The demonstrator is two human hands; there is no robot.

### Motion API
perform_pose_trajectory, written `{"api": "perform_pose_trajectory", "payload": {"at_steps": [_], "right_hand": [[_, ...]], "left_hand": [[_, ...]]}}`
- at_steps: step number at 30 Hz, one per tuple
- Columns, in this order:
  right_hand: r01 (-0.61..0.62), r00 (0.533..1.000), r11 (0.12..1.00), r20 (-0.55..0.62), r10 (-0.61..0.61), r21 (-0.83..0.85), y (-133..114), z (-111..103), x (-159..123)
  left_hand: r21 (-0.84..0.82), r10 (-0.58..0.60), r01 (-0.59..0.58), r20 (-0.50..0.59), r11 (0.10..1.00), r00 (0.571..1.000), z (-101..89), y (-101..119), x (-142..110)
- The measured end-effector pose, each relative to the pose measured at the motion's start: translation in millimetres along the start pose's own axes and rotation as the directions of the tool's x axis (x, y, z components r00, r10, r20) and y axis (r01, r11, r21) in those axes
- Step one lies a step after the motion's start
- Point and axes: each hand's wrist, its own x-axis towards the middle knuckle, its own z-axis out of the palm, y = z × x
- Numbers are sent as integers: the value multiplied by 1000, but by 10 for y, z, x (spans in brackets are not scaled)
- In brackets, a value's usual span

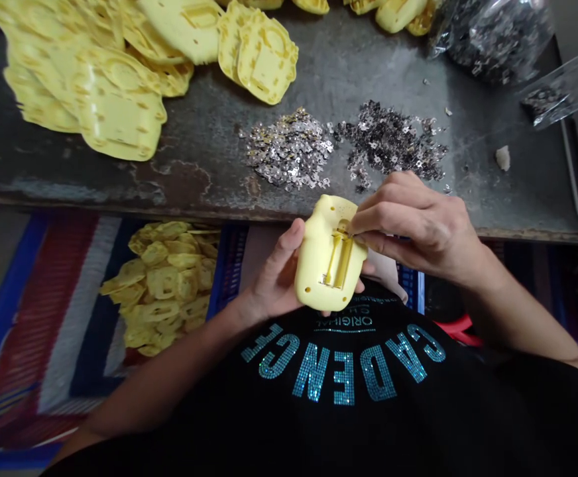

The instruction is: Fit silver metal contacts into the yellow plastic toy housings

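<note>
My left hand (274, 278) grips a pale yellow plastic shell (316, 262) from its left side and below, holding it over the table's front edge. Its open inner side faces up and shows a slot with brass-coloured metal strips. My right hand (413, 222) comes in from the right with fingertips pinched together at the top of that slot, pressing on something small that I cannot make out. Just beyond my hands lie two heaps of small metal contacts on the table, a bright silver heap (289, 149) and a darker heap (391, 142).
A grey worn metal table (209, 172) carries a big pile of yellow plastic shells (115, 99) at the back left, more shells (264, 56) at the back middle. Clear bags of dark metal parts (498, 36) lie back right. Below left, a striped bag holds several yellow shells (164, 291).
</note>
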Motion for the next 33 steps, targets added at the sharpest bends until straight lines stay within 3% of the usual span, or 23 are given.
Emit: {"api": "perform_pose_trajectory", "payload": {"at_steps": [6,16,25,33], "right_hand": [[20,997,999,73,-16,-43,-18,-57,49],[68,994,996,89,-63,-59,-90,-114,57],[-4,993,999,117,8,-36,-102,-147,43],[49,990,997,134,-41,-61,-102,-127,39]], "left_hand": [[-88,-17,23,68,996,998,-54,-18,-5],[-113,-38,49,99,992,994,-45,-41,8],[-40,-22,22,-8,999,1000,42,-37,-7],[-3,-19,19,-43,1000,999,39,-60,-11]]}}
